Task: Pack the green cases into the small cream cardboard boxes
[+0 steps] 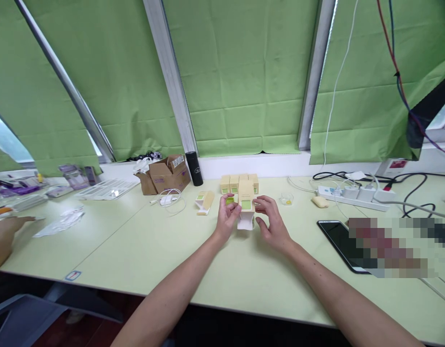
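Observation:
Between my two hands, near the middle of the table, is a small tan cardboard box [246, 190] with a green window and a white flap hanging open at its near end. My left hand [227, 217] is closed on the box's left edge, thumb and fingers bent. A small green piece [230, 199] shows by its fingers; I cannot tell whether it is separate. At the right edge, the bent fingers of my right hand [273, 221] touch the box, with the thumb lower down. Several similar boxes [225, 183] stand in a row behind. Another open box [204, 202] lies to the left.
A clear dish [286, 198] with something yellow, a beige rounded object [319, 202] and a power strip [352, 195] are on the right. A tablet [340, 243] lies nearer. Leftward are a black bottle [194, 168], a carton [168, 176], a white charger [168, 199] and another person's hand [7, 233].

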Tool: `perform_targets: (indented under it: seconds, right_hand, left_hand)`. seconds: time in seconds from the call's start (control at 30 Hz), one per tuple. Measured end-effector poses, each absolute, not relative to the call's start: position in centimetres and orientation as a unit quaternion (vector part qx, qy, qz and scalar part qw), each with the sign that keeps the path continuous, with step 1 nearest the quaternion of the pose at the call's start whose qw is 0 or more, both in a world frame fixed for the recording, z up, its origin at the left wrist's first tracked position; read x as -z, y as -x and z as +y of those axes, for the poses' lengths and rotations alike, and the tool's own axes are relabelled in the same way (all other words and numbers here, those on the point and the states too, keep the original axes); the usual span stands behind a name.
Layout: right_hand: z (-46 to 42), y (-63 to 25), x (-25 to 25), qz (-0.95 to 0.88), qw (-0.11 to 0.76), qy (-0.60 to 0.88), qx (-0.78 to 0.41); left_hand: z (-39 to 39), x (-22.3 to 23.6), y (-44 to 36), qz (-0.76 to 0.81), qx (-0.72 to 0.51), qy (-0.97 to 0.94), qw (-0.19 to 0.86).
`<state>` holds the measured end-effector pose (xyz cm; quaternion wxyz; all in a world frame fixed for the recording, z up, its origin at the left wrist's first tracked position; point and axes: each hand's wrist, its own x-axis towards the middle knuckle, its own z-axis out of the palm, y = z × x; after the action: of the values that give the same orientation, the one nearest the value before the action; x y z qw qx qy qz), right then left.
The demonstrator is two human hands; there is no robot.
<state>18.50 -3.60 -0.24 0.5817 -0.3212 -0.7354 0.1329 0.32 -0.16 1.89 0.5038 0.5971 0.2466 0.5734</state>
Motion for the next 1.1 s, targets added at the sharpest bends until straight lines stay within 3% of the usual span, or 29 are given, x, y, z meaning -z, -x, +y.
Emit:
perform_targets:
  seconds: [0.37, 0.67, 1.1]
  right_hand:
    - [-3.69, -18.24, 0.01, -0.698, 0.597, 0.329, -0.22]
    - [-3.47, -18.35, -0.27, -0.662, 0.623, 0.335, -0.247]
    - [-3.43, -18.44, -0.07, -0.664, 0.606, 0.349, -0.264]
  left_hand:
    - [0.2, -1.1, -0.09, 0.271, -0.547, -0.642, 0.464]
    - [0.31, -1.27, 0.42, 0.281, -0.572, -0.723, 0.264]
    - [0.36, -1.18, -0.07, 0.247, -0.572, -0.712, 0.325]
